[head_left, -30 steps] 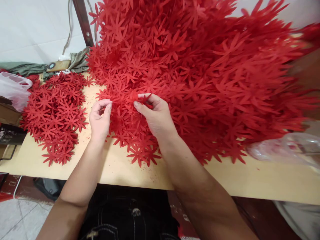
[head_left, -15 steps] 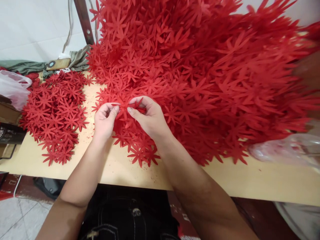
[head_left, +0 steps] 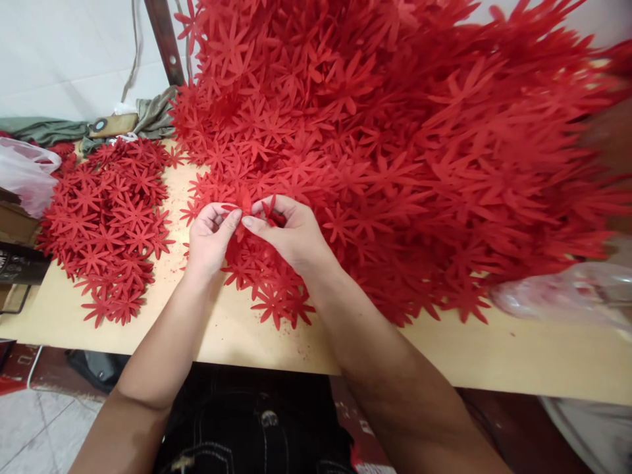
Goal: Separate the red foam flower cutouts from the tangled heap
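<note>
Over the left end of the big heap (head_left: 375, 164), my left hand (head_left: 210, 237) and right hand (head_left: 296, 237) pinch a red flower (head_left: 243, 199); it looks light, floppy (probably tearable), best held by its petals.

White lettering (head_left: 2, 261) there on the black packaging (head_left: 28, 268) at my left, sideways perhaps, and I can't read it!

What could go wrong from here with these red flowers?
The red flower between the left hand and right hand looks thin and might tear if pulled. The smaller pile lies near the front edge of the table, beside the left forearm, so some could be brushed off.
</note>
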Action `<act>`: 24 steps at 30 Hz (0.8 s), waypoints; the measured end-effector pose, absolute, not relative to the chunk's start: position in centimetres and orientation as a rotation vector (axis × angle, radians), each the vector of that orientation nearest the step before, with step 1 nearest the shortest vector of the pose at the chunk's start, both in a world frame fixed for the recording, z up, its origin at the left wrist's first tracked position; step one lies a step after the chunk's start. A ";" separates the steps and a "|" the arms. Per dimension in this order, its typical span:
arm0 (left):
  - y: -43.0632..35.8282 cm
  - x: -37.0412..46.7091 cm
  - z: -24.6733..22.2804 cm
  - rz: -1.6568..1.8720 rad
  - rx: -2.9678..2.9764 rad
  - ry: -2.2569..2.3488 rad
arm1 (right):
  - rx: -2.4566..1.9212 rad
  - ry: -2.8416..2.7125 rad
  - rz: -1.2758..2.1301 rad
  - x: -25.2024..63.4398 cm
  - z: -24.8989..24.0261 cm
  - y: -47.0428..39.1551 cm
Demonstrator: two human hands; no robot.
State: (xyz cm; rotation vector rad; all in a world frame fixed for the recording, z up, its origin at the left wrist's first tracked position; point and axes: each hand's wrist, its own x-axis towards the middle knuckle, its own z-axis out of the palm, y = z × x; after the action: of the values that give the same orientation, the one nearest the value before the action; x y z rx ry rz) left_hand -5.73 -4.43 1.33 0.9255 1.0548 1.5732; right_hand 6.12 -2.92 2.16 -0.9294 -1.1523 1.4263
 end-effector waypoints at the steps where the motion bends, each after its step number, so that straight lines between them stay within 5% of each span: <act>1: -4.4 -5.7 1.3 1.570 0.936 1.063 | -0.928 -1.151 1.413 6.1 2.1 -2.9; 7: -3.6 -7.1 0.2 1.687 0.942 1.227 | -0.910 -1.052 1.306 7.1 1.7 -2.0; 12: -3.9 -7.7 0.0 1.880 1.509 1.547 | -0.923 -0.992 1.317 7.1 1.4 -1.8; 17: -5.3 -6.5 0.8 1.613 1.913 1.404 | -0.889 -1.062 1.414 6.9 1.1 -2.2; 24: -4.9 -6.0 0.1 1.555 1.707 1.356 | -0.731 -1.106 1.562 6.6 0.9 -2.4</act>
State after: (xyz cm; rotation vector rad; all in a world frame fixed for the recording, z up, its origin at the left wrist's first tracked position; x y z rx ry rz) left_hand -5.96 -4.89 0.10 1.7065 1.3564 1.5553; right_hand 6.63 -2.42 0.92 -0.7315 -1.1062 1.5617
